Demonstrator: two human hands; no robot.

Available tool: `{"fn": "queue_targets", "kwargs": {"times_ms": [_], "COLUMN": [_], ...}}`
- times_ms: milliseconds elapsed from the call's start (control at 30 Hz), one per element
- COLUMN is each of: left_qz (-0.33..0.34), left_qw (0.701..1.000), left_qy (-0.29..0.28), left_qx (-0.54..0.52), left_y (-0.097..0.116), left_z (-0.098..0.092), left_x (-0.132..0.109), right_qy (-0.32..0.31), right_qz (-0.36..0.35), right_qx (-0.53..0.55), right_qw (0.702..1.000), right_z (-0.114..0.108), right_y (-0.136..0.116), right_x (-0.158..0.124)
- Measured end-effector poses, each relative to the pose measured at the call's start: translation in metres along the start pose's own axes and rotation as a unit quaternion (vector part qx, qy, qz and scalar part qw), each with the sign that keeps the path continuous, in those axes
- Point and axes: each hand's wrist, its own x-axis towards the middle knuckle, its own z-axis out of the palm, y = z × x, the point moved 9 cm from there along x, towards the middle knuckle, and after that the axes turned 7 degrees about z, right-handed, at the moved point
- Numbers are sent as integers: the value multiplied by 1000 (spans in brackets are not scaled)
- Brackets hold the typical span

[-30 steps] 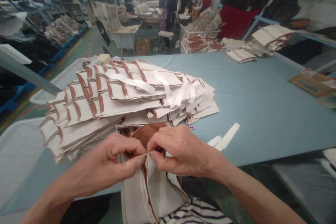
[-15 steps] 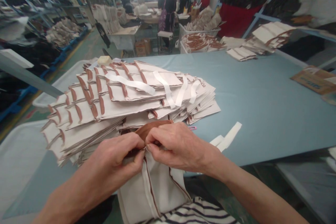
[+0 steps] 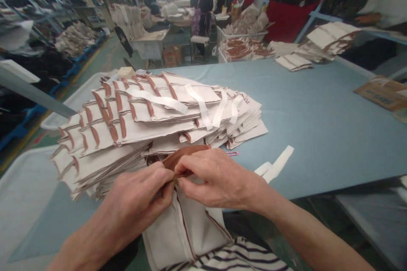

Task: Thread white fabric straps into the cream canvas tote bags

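Observation:
A cream fabric piece (image 3: pixel 165 233) with dark brown seam edges and a brown band (image 3: pixel 184 152) hangs at the table's front edge, over my lap. My left hand (image 3: pixel 143 194) pinches its upper seam, thumb against fingers. Right beside it, my right hand (image 3: pixel 206 178) pinches the same seam, and the fingertips of both hands meet there. What lies between the fingertips is too small to make out. Just beyond my hands rises a stack of similar cream pieces (image 3: pixel 159 131) with brown edges. White strips (image 3: pixel 200 106) lie across the top of the stack.
More white strips (image 3: pixel 280 163) and a pink clip (image 3: pixel 232 153) lie on the blue-grey table (image 3: pixel 318 127) to the right. Folded fabric pieces (image 3: pixel 294 62) and a cardboard piece (image 3: pixel 381 93) are at the far right. A co-worker (image 3: pixel 202 4) stands in the background.
My left hand has shifted slightly, its fingers closing nearer to the right fingertips at the seam. Both hands keep their pinch; the stack stays as it was.

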Motion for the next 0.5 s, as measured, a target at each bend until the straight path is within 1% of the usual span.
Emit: {"fn": "queue_targets", "kwargs": {"times_ms": [167,267,367,467,500], "left_qz": [0,5,6,2,-8], "left_qw": [1000,1000,1000,1000,1000], "left_qy": [10,13,4,-18,-14], "left_qx": [-8,-6,-7,-4,-6], "left_y": [2,4,4,5,4], "left_z": [-1,-3,-7,-11,-14], "left_x": [-5,-4,3,15,19], "right_qy": [-5,-13,-23,-28,-27], "right_qz": [20,24,23,8,2], "right_qx": [35,49,56,84,93], "right_qw": [999,998,998,996,995], "right_z": [5,6,0,-12,-16], "right_y": [1,2,1,-2,-4], "right_x": [1,3,5,6,6]}}
